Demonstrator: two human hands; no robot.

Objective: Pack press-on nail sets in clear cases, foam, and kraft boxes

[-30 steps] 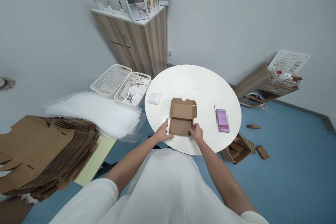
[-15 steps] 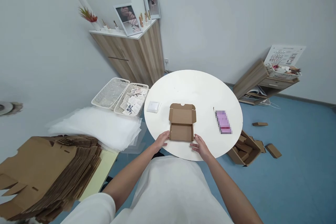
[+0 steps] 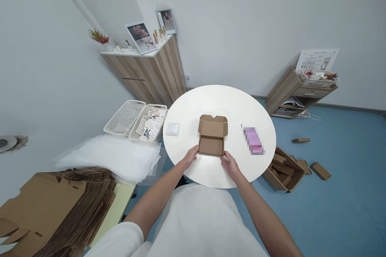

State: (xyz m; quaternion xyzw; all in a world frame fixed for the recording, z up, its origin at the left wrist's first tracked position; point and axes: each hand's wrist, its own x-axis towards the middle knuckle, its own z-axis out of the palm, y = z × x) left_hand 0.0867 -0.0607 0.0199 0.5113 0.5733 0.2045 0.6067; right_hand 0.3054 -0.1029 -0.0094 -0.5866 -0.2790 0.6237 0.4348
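A small brown cardboard box lies with its lid folded back on the round white table. My left hand touches the box's near left corner, fingers apart. Just off the near right corner, my right hand rests on the table with its fingertips against the box. Neither hand grips anything. A small white packet lies to the left of the box, a blurred pink item to the right.
Two white baskets stand left of the table, beside clear plastic sheets and a stack of flat cardboard blanks. A carton of small boxes sits on the blue floor at the right. A wooden cabinet stands behind.
The view has tilted and shifted. Both hands slid back off the box's sides to its near corners, and the box has turned slightly.
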